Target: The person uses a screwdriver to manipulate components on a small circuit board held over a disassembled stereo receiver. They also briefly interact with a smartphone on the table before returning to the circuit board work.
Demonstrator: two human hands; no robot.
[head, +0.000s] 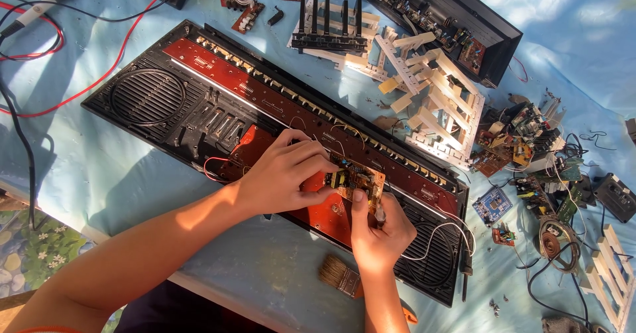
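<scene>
An opened black keyboard shell (149, 98) lies diagonally on the table, its long red circuit board (225, 81) exposed. Over the middle of it sits a small yellowish circuit board (354, 181). My left hand (281, 174) grips the left side of that small board with its fingers curled over it. My right hand (379, 230) comes from below, its thumb pressed on the board's lower edge and its fingers closed around a thin tool that is mostly hidden. White wires (440, 230) run from the board over the right speaker grille.
Loose white and black keyboard keys (424, 95) lie behind the shell. A second black casing (450, 15) sits at the back. A pile of small circuit boards and wires (536, 154) is at the right. A brush (339, 275) lies at the front edge. Red and black probe leads (59, 48) trail at the left.
</scene>
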